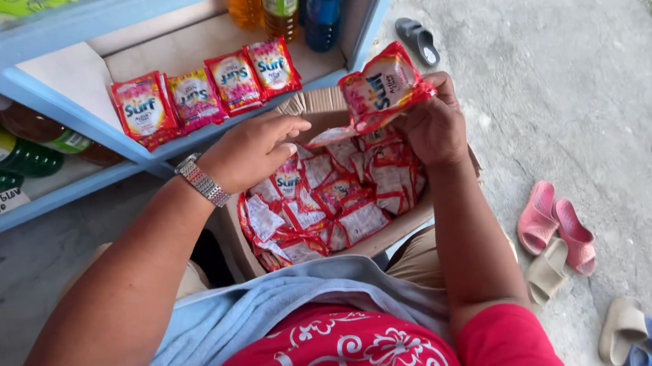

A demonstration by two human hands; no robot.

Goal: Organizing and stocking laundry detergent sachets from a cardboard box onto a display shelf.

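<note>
Red shirt with white swirl print nearest the camera, a grey-blue cloth (273,301) draped over the lap above it. Past that, a cardboard box (391,236) rests on the lap, packed with red-and-pink sachets (327,202) (count unclear, they overlap and the box wall hides the lower layers).

Left hand (251,151), metal watch (202,181) on the wrist, reaches into the box at its top left. Fingers curl downward onto a strip of the packets; whether they actually pinch one I cannot tell, since the fingertips are hidden behind the hand.

Right hand (433,126) is raised over the far right corner of the box, fingers pinched closed on one red sachet (380,87), held up and tilted, clear of the rest. Its lower edge may trail to a strip below, hard to make out.

Farther on, a light blue shelf (68,102) carries a row of four matching packets (205,92) hanging over the front edge. Bottles (283,6) stand at the back, tops cut off by the frame. Green and brown bottles (2,148) lie on the lower left shelf, partly hidden by the rail.

On the concrete floor right: pink sandals (555,228), beige ones (546,271), a dark slipper (417,40).
</note>
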